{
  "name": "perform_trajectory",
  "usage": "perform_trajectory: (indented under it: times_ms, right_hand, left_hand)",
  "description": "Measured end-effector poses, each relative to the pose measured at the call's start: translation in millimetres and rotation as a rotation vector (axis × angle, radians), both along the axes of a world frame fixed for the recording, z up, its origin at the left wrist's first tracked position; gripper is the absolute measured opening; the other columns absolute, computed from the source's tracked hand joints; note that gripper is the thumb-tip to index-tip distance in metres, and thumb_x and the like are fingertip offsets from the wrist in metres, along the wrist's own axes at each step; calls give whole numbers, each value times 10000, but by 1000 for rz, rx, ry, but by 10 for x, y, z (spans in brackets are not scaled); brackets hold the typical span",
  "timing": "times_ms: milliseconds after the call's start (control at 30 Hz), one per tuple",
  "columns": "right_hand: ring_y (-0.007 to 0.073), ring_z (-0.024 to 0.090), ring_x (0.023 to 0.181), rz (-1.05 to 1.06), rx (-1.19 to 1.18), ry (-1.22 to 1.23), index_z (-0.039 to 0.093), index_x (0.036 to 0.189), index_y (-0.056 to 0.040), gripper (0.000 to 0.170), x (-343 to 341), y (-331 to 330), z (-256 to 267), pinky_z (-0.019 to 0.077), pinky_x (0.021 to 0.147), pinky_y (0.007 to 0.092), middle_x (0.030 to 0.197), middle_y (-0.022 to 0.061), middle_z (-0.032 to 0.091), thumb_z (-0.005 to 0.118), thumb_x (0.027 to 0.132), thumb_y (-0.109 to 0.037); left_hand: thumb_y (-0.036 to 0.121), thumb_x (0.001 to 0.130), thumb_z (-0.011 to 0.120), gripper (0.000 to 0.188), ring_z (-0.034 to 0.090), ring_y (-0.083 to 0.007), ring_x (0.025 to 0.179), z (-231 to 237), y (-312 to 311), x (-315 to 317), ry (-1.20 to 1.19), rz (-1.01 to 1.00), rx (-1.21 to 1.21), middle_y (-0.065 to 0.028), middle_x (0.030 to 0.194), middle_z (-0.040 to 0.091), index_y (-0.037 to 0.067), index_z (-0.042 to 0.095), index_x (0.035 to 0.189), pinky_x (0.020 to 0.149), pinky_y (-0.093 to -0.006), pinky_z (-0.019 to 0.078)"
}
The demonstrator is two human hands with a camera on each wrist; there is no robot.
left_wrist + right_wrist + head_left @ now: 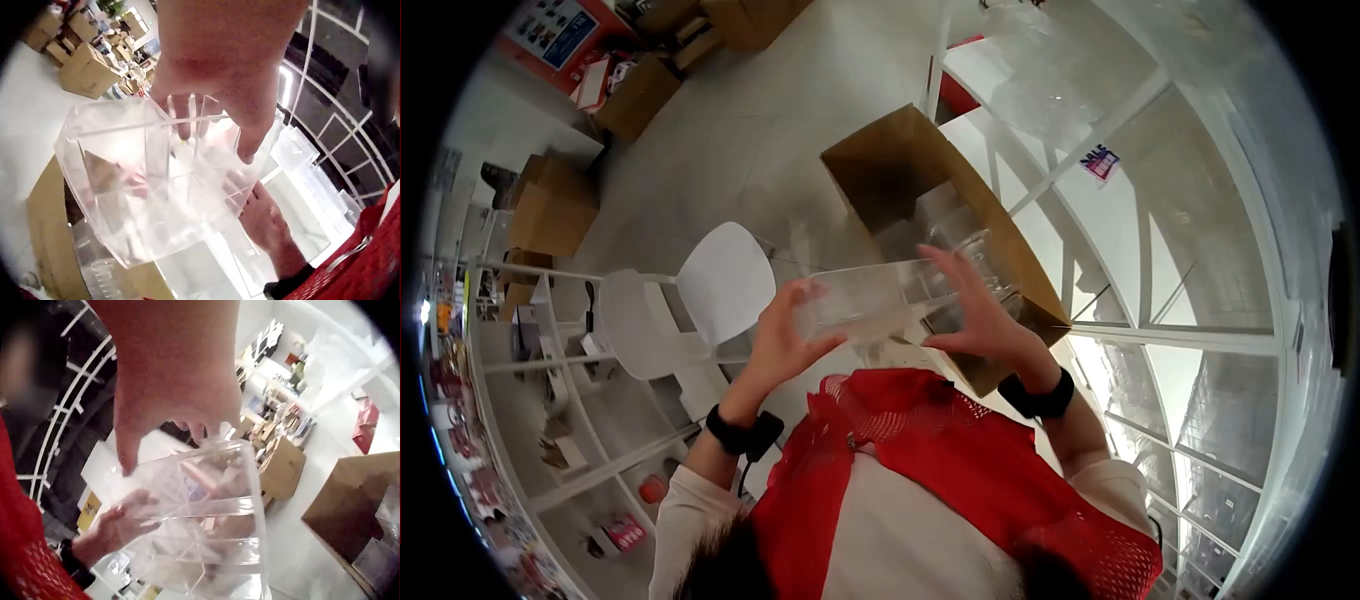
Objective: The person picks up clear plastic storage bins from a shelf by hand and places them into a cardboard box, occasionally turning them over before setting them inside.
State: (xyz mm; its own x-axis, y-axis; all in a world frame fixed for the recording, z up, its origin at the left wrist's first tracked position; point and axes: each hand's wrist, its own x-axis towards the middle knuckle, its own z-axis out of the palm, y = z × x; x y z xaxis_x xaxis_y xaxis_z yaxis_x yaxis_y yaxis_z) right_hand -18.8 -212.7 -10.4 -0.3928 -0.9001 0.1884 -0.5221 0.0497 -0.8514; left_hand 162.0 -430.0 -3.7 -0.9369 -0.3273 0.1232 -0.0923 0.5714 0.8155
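Pale grey floor (740,130) spans upper centre; mid-frame, a long, clear plastic box (865,300) lies crosswise, left grip (782,335) and right grip (988,322) grasping opposite ends.

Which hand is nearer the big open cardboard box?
Right: in the head view, the right hand overlaps the cardboard box; the left hand is off to its left.

Both arms (1083,428) held out over there, left hand (785,332) opposite right hand (988,322), thumbs (824,347) spread wide from the fingers (948,268)
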Motion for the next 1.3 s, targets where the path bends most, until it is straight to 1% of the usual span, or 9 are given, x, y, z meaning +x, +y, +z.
perform_trajectory:
  times_ms: [67,233,400,533,633,767,1000,1133,1300]
  right_hand:
    - [328,370,1213,43,128,271,273,1325,-31,875,-154,-536,-76,286,1027,432,1305,192,374,750,611,-197]
    - [352,472,1047,3,92,74,410,1160,-31,663,-718,-1398,-807,388,873,424,1105,167,502,740,593,-131]
    - [369,464,1006,-409,83,2,432,1102,-30,566,-1431,-2100,-2118,389,845,429,1051,181,503,702,606,-72]
    - [380,441,1033,-863,305,-71,429,1114,-25,547,-2050,-2632,-3391,364,881,433,1069,189,488,681,632,-81]
    - [389,444,1018,-926,502,147,402,1149,5,624,-2482,-2922,-4338,364,890,421,1103,218,472,710,617,-101]
    - [369,443,1024,-930,687,81,405,1137,-8,634,-2685,-2946,-5178,346,904,416,1089,184,476,718,589,-60]
    - [346,478,969,-946,802,-24,436,1114,-7,644,-2712,-3142,-5094,402,828,408,1065,154,485,748,553,-64]
    - [328,507,955,-896,1054,-88,437,1157,9,607,-2803,-3504,-4953,470,746,410,1014,160,506,707,635,-143]
    - [288,508,1014,-692,1254,142,457,1149,-4,506,-2994,-3713,-5643,458,786,419,1066,138,518,635,691,-123]
  left_hand:
    - [162,604,777,562,565,-293,964,166,-291,-404,-99,-68,-113,-125,1032,583,50,499,1080,811,-362,453]
    - [175,593,763,513,539,-331,967,11,-1012,-1291,-172,-215,-168,-128,1010,586,58,534,1036,852,-389,419]
    - [77,651,716,747,356,-335,1216,-992,-1843,-2277,-203,-176,-301,-144,1348,353,68,344,1298,1014,-397,299]
    - [68,685,676,607,359,-334,1216,-2073,-2456,-3131,-211,-111,-227,-147,1350,351,78,432,1241,1005,-405,305]
    - [59,703,652,449,367,-342,1205,-2940,-2904,-3654,-287,-156,-334,-150,1350,350,91,541,1136,990,-414,317]
    - [38,713,627,280,446,-346,1119,-3784,-3286,-4182,-375,-334,-420,-153,1308,405,97,628,987,921,-416,379]
    - [-32,705,558,248,602,-302,816,-4392,-3645,-4375,-419,-473,-160,-118,1155,548,117,660,875,660,-351,501]
    - [-48,663,546,281,604,-300,843,-4358,-3622,-4392,-408,-524,-180,-118,1185,533,115,662,860,674,-360,504]
    - [-43,639,550,264,607,-289,878,-4389,-3571,-4366,-426,-537,-217,-130,1204,522,103,667,826,686,-349,509]
